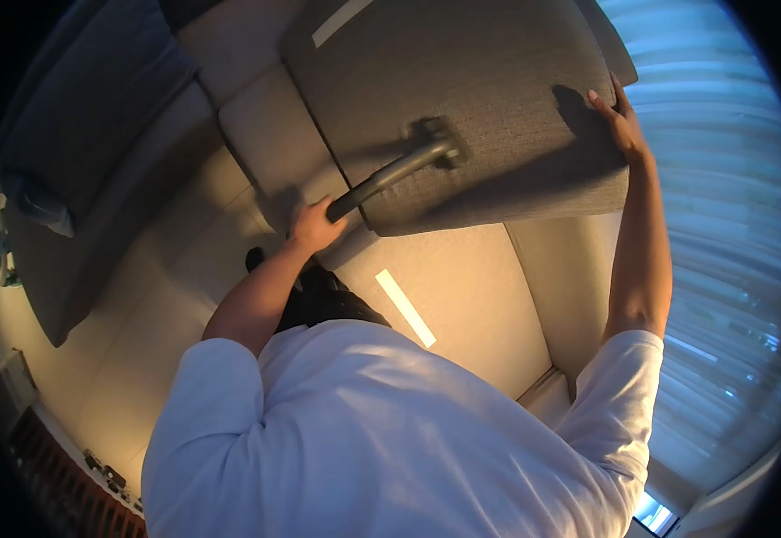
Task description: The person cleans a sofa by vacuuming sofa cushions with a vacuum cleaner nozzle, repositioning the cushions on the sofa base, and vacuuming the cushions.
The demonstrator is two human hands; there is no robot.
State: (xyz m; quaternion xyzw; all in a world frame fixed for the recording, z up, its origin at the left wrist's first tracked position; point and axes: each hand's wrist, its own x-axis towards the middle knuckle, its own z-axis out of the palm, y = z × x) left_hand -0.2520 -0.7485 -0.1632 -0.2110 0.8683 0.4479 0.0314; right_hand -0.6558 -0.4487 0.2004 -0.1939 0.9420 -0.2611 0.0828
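My left hand [317, 224] is closed around the dark end of a grey vacuum cleaner wand [395, 175]. At its far end, the slightly blurred vacuum head [447, 145] rests against the face of a large grey-brown sofa cushion [516, 99]. My right hand [621, 125] grips the cushion's right edge, thumb on the face and the other fingers partly hidden behind it. The cushion appears raised above the lighter sofa seat [471, 278]. A pale strip [405, 308] lies on that seat, and another pale strip [341, 21] shows on the cushion's upper part.
A sheer curtain [713, 224] hangs along the right side, close to my right arm. More sofa sections [265, 134] continue to the left of the cushion. Dark grey upholstery [94, 117] stands at far left, beside the light floor [139, 296]. A reddish-brown slatted object [59, 466] sits at lower left.
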